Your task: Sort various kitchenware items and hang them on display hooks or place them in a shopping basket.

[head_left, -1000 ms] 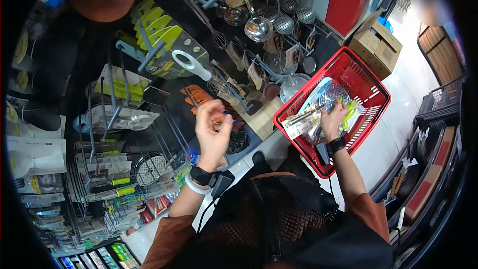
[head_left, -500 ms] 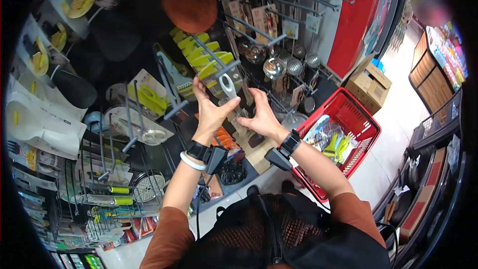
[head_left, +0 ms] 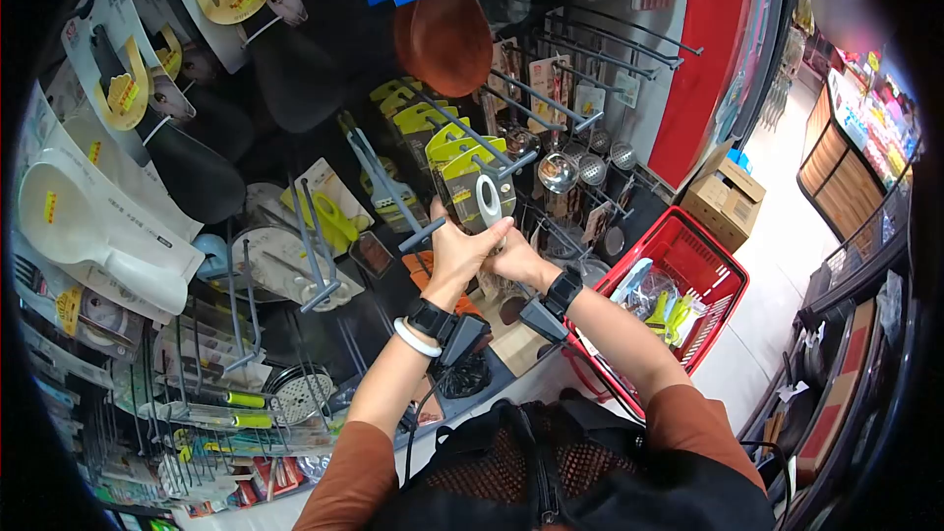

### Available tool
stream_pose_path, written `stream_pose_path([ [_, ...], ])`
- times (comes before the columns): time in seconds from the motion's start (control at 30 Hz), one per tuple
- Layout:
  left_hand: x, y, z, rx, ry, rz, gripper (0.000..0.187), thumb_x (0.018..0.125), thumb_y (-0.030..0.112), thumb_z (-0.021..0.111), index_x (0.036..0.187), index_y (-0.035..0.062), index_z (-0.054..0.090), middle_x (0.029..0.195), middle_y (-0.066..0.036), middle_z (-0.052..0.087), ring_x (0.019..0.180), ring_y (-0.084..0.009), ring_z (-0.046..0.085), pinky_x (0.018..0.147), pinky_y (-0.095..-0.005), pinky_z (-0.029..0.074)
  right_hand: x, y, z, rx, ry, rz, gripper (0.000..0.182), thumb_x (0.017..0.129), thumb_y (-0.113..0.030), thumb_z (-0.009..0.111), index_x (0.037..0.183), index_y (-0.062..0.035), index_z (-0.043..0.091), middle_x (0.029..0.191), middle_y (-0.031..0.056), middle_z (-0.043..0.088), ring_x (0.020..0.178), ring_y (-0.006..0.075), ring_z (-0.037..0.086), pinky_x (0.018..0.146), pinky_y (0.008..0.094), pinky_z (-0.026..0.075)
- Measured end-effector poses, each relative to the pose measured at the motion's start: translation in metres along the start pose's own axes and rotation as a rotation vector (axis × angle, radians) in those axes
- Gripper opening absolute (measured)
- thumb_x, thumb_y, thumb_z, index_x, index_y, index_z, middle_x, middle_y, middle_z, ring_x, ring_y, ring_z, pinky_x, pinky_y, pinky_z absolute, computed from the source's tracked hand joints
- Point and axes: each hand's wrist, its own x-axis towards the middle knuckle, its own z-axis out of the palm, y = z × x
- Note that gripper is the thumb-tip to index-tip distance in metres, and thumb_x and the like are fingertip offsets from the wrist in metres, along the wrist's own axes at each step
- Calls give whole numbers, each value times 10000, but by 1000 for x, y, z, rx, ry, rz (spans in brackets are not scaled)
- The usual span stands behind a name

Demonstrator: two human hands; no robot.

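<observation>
A kitchen utensil with a white looped handle (head_left: 488, 199) stands in front of green-and-black packaging cards (head_left: 459, 159) on the display rack. My left hand (head_left: 458, 254) is closed around its lower handle, the thumb laid across the front. Just below and to the right, my right hand (head_left: 521, 262) closes on the same utensil, its fingers meeting the left hand. The utensil's lower end is hidden by my hands, so its exact kind cannot be told. Close to the handle's top, a metal display hook (head_left: 513, 163) sticks out.
A red shopping basket (head_left: 723, 258) holding packaged utensils stands to the right, with a cardboard box (head_left: 725, 199) behind it. Metal ladles (head_left: 559, 173) hang beyond my hands. Black spatulas (head_left: 192, 172) and a white rice scoop (head_left: 74, 211) hang at left; more hooks (head_left: 320, 295) jut out.
My hands have come together, the right moving in from beside the utensil to close on it. The view has shifted, so the rack appears farther right and larger.
</observation>
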Motion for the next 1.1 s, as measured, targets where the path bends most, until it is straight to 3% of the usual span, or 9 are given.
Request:
stream_pose_path([
  [0.3, -38, 19, 9, -1, -37, 10, 573, 639, 10, 761, 1103, -3, 425, 1018, -117, 580, 903, -184, 594, 785, -303, 491, -45, -10, 13, -147, 139, -172, 290, 668, -36, 591, 949, 22, 551, 849, 164, 621, 788, 234, 601, 721, 349, 465],
  [0.5, -49, 25, 17, -53, 9, -26, 549, 645, 15, 762, 1078, -17, 427, 988, -123, 582, 864, -187, 597, 760, -307, 498, -74, -43, 11, -170, 165, -8, 179, 672, -33, 568, 834, 35, 537, 740, 158, 609, 696, 215, 591, 648, 350, 459],
  [0.57, -53, 26, 20, -60, 0, -43, 602, 622, 115, 803, 1063, -35, 422, 1002, -140, 555, 882, -194, 571, 760, -307, 478, -81, -49, 5, -188, 161, 45, 181, 680, -34, 565, 849, 28, 549, 753, 161, 615, 714, 210, 600, 655, 346, 463],
  [0.77, -77, 32, 39, -214, -138, -30, 586, 684, -31, 717, 1144, 11, 358, 1075, -118, 515, 966, -184, 553, 854, -321, 462, -104, -55, -22, -306, 128, 87, 129, 663, -36, 550, 769, 29, 584, 624, 175, 592, 605, 269, 610, 573, 362, 467],
  [0.8, -79, 32, 45, -230, -144, 23, 637, 653, 88, 784, 1125, -16, 368, 1064, -140, 530, 929, -197, 573, 792, -323, 482, -108, -51, -23, -367, 164, -5, 137, 656, -45, 546, 764, 32, 580, 608, 188, 572, 590, 268, 605, 562, 366, 463],
  [0.87, -88, 40, 51, -257, -216, 18, 681, 656, 88, 779, 1164, -9, 336, 1108, -151, 508, 993, -217, 554, 844, -334, 464, -123, -50, -30, -459, 162, -41, 183, 641, -64, 536, 789, 38, 568, 592, 225, 524, 564, 256, 594, 544, 376, 454],
  [0.97, -97, 45, 54, -169, -439, 9, 943, 629, 153, 804, 1297, 4, 154, 1208, -191, 421, 1122, -267, 464, 921, -369, 416, -147, -59, -28, -301, 307, -123, 231, 678, -93, 593, 887, 7, 579, 753, 149, 614, 646, 189, 572, 598, 340, 464],
  [1.0, -101, 38, 56, -143, -474, 27, 993, 615, 180, 813, 1311, 9, 125, 1219, -201, 406, 1146, -276, 438, 942, -380, 394, -160, -59, -37, -176, 268, 112, 178, 710, -80, 608, 873, -14, 577, 819, 73, 619, 734, 136, 561, 653, 295, 462],
  [1.1, -117, 3, 58, -123, -712, -103, 1106, 610, 260, 827, 1344, 23, 34, 1291, -194, 316, 1206, -288, 355, 1006, -402, 302, -177, -77, -43, 147, 385, 249, 100, 750, -14, 588, 842, -32, 553, 818, 32, 602, 780, 122, 557, 682, 255, 444],
])
